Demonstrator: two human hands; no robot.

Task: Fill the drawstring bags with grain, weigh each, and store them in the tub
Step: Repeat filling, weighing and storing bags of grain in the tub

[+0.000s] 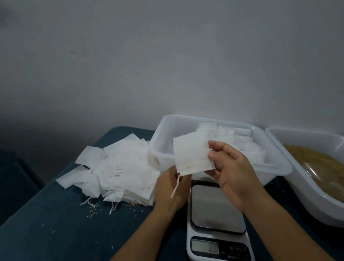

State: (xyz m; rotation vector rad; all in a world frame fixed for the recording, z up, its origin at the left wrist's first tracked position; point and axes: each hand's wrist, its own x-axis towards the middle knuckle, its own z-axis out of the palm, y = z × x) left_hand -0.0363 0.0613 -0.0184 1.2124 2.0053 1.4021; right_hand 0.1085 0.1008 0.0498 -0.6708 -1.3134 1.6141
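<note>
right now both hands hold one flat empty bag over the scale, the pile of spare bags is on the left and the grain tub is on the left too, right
Not quite. In the head view the grain tub is at the far right, not the left. The rest holds: the left hand and right hand hold one flat bag above the scale, and the spare bags are on the left.

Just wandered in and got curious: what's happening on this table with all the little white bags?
A person is holding one flat, empty bag above the scale, the left hand pinching its lower corner and the right hand its side edge. A pile of empty bags lies to the left, filled ones sit in the tub behind, and grain waits in the bin at right.
</note>
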